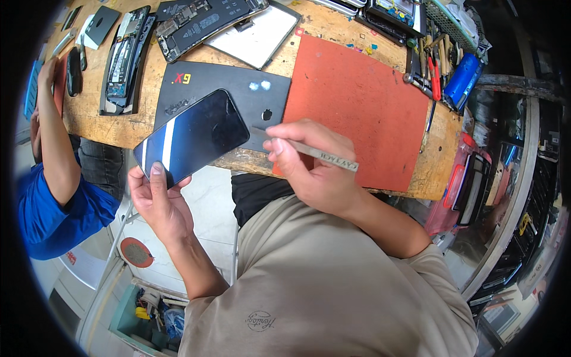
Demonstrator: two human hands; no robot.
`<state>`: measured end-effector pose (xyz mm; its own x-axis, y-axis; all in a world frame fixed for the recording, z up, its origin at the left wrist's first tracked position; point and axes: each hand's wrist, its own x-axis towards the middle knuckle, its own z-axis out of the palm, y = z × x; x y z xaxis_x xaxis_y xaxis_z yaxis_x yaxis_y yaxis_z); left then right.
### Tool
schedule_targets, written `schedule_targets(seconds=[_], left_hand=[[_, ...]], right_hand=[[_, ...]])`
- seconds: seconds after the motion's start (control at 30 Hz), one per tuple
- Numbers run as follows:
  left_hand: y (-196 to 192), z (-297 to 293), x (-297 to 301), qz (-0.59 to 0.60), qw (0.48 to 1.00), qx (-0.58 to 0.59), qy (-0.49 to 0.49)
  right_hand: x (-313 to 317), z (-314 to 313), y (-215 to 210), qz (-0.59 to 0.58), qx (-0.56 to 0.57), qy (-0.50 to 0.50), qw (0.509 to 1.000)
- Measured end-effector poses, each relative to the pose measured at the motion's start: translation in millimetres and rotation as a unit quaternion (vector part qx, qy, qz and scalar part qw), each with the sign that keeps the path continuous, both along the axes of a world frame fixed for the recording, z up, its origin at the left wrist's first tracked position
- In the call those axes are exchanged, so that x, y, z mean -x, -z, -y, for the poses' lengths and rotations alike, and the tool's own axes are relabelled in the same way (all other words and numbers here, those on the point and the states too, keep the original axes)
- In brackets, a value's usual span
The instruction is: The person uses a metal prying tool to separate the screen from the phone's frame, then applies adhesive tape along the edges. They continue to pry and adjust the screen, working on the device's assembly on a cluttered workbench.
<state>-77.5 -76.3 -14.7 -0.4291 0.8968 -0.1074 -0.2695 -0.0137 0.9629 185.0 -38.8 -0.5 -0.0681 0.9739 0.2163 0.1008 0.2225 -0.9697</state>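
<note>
My left hand grips a black smartphone by its lower corner, the thumb pressed on its front. The phone is tilted above the bench edge, and a bright white reflection crosses its glossy screen. In my right hand is a slim, flat metal hand tool, pinched between thumb and fingers. Its thin tip points left, near the phone's right corner; whether the two touch I cannot tell. Beneath the phone lies a dark grey mat with coloured marks. An orange-red mat covers the bench beyond my right hand.
Opened phones and a larger opened device lie on the wooden bench. Several hand tools and a blue can stand at the far right. Another person's arm reaches to the bench at left. A bin is below.
</note>
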Motion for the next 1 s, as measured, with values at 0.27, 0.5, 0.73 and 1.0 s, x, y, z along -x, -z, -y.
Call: schedule_targets(seconds=[0.27, 0.5, 0.73, 1.0], left_hand=[[0.4, 0.9, 0.2, -0.002, 1.0, -0.003, 0.003], [0.1, 0.7, 0.4, -0.002, 1.0, -0.001, -0.002], [-0.7, 0.2, -0.9, 0.0, 1.0, -0.002, -0.003], [-2.6, -0.3, -2.1, -0.004, 1.0, 0.002, -0.007]], right_hand=[[0.8, 1.2, -4.0, -0.001, 0.0, -0.019, 1.0], [1.2, 1.5, -4.0, 0.005, -0.01, -0.021, 1.0], [3.2, 1.4, -4.3, 0.003, 0.008, -0.013, 1.0], [2.1, 0.8, -1.8, 0.023, -0.051, -0.012, 0.998]])
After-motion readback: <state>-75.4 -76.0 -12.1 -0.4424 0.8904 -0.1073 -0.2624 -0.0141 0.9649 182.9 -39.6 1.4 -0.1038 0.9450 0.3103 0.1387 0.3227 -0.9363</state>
